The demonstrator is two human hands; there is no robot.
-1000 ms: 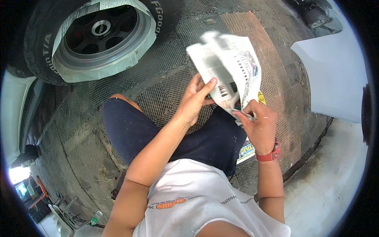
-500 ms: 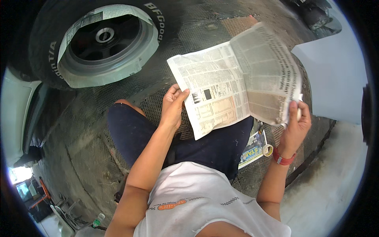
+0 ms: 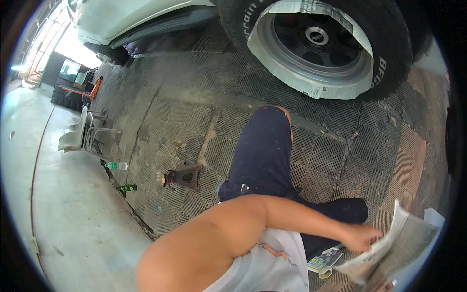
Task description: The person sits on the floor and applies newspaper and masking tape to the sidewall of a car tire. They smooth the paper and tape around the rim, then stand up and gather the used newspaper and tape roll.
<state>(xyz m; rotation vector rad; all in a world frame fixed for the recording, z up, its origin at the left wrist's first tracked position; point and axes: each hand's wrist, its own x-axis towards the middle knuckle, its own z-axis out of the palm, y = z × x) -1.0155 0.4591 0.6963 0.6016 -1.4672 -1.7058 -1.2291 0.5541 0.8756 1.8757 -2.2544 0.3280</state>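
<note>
A newspaper (image 3: 406,233) hangs folded at the lower right, its pages blurred by motion. My left arm reaches across my body, and my left hand (image 3: 359,237) pinches the near-left edge of the newspaper, smeared by motion. Of my right hand (image 3: 387,286) only a bit of the fingers shows at the bottom edge, against the lower part of the newspaper. Beside my leg a roll of tape (image 3: 325,272) lies on a colourful printed sheet (image 3: 318,260). Ahead stands a large tyre (image 3: 391,53), its rim (image 3: 279,61) ringed with newspaper strips.
A dark metal stand (image 3: 185,176) sits on the textured floor left of my knee. Two bottles (image 3: 116,166) (image 3: 127,188) lie beside the pale wall at left. Farther off are chairs (image 3: 73,136) and a light-coloured vehicle (image 3: 131,19).
My view has swung left, so the wheel and newspaper now appear farther right. The newspaper, spread wide before, is now narrower and folded inward. My right hand has mostly left the picture.
</note>
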